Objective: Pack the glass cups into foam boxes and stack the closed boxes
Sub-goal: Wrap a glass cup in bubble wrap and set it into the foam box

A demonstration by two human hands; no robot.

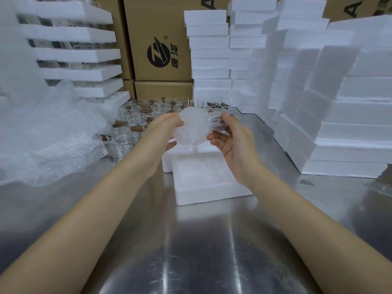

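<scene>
Far left, a loose heap of bubble wrap (48, 132) lay on the steel surface (191, 251). Foam trays (80, 54) were stacked behind it, w/ glass showing btwn the layers. Next over, cardboard cartons (161, 39) stood at the back. In front of them a crowd of bare glass cups (135, 117) stood upright, some w/ brown handles.

My left hand (163, 128) was up off the surface, fingers curled round the left side of a wrapped cup (192, 128), one fingertip showing under it. The bundle sat right btwn both hands, touching each, held in the air over the far edge of an open foam box (210, 192). That box lay on the surface just below & nearer me, cavity up. A second foam piece (167, 164) touched its far-left side.

My right hand (231, 143) pinched the bundle's right end, one digit on top & the rest beneath, w/ glass visible through the wrap there. Far right, tall stacks of foam boxes (350, 124) rose from the surface, well apart from both hands.
</scene>
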